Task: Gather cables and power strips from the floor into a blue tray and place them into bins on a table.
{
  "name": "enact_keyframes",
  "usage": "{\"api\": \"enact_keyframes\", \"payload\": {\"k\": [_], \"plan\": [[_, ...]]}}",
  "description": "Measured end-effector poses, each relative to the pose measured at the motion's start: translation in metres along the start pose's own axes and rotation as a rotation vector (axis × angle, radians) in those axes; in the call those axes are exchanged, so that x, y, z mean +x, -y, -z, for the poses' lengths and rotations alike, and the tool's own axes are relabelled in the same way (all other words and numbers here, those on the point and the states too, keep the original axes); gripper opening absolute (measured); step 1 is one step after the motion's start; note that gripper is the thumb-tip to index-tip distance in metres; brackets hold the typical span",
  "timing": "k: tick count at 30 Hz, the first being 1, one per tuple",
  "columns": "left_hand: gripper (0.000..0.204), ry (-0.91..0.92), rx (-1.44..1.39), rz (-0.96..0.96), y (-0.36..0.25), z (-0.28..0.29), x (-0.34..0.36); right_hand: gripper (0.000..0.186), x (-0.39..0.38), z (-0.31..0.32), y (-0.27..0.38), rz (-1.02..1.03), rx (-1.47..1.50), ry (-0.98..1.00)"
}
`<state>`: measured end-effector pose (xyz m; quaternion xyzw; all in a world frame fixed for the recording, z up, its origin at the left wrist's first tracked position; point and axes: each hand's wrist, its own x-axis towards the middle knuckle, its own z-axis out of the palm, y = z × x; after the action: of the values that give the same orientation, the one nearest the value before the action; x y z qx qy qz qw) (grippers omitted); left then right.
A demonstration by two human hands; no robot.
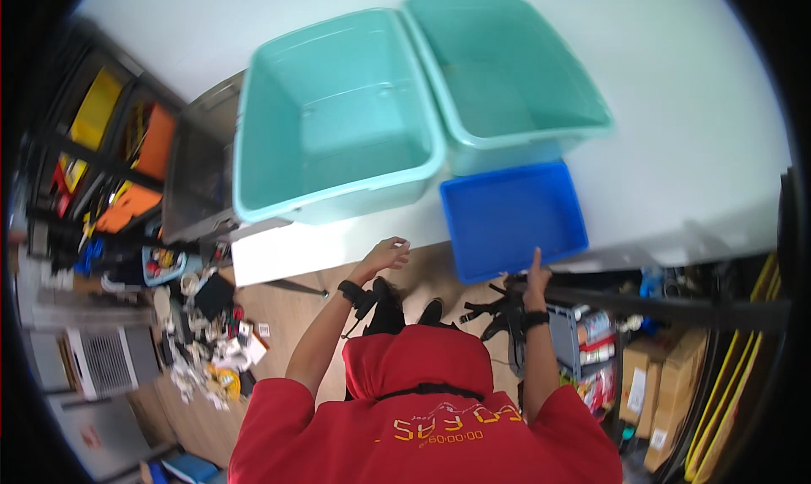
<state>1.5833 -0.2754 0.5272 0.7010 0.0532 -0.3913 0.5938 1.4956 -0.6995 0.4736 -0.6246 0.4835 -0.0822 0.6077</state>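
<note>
A shallow blue rectangular tray [514,218] juts over the table's near edge, below the right-hand tub. My right hand [536,283] grips its near rim, with the thumb on top and the other fingers hidden below. Left of the tray, my left hand [389,254] hovers by the table edge. Its fingers are loosely bent, with a gap between thumb and fingers, and hold nothing that I can see. Two deep, lidless mint-green tubs stand side by side beyond my hands: a left tub [363,185] and a right tub [541,138]. Only bare plastic shows inside both.
The tubs stand on a white table [684,154]. A grey metal cabinet [198,167] and racks with orange and yellow bins [152,150] are at left. Loose clutter [215,349] covers floor there. Cardboard boxes [672,391] and a dark bar [676,307] are at right.
</note>
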Motion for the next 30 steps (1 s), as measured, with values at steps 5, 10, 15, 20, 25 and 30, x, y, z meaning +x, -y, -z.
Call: {"api": "enact_keyframes", "payload": {"k": [5, 10, 15, 20, 25, 30], "plan": [[0.047, -0.327, -0.031, -0.023, 0.012, 0.083, -0.119, 0.088, -0.043, -0.018, 0.019, 0.272, -0.123, -0.048], [0.036, -1.121, 0.506, -0.282, 0.018, 0.200, -0.215, 0.075, -0.147, -0.067, 0.106, 0.544, -0.374, 0.103], [0.054, -1.477, 1.017, -0.300, -0.039, 0.261, -0.260, 0.040, -0.228, -0.119, 0.171, 1.030, -0.448, 0.274], [0.059, -1.156, 1.198, -0.463, -0.022, 0.345, -0.243, 0.037, -0.276, -0.171, 0.205, 1.449, -0.543, 0.344], [0.021, -1.061, 1.327, -0.498, -0.009, 0.363, -0.231, 0.047, -0.301, -0.221, 0.217, 1.569, -0.722, 0.417], [0.021, -0.991, 1.326, -0.633, -0.016, 0.358, -0.228, 0.049, -0.267, -0.262, 0.201, 1.645, -0.880, 0.353]]}}
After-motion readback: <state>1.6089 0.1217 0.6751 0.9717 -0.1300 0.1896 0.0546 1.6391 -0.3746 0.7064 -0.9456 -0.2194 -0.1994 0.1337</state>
